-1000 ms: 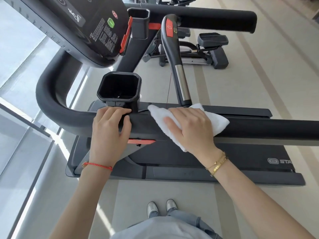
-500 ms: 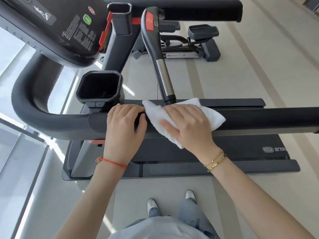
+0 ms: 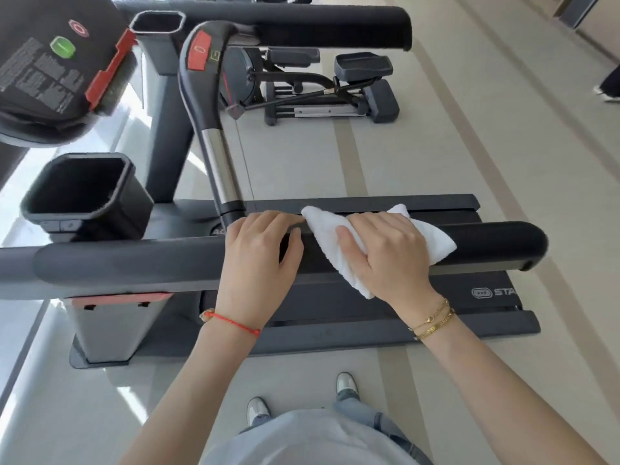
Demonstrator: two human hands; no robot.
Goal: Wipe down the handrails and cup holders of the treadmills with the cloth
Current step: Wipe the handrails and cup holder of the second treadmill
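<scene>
A person stands beside a treadmill, looking down over its near handrail, a thick dark padded bar that runs left to right across the view and ends in a rounded tip at the right. The right hand lies on top of a white cloth, fingers curled over the bar so the cloth is gripped against the handrail; part of the cloth hangs down on the near side and a corner sticks up on the far side. The left hand rests on the bare handrail just left of the cloth, fingers draped over the far side and thumb on the near side, close to the cloth's edge. A red string bracelet circles the left wrist and gold chain bracelets the right.

To the far left, a black square cup holder stands above the rail, and a second cup holder sits farther off beside the console. The console carries a green button, a red ring symbol and blocks of small white print, too blurred to read. A curved grip with a red panel rises between the rails. The treadmill deck below shows a logo and the letters "STA", cut off by the rail. A far handrail runs parallel. Beyond stands another exercise machine on the pale floor.
</scene>
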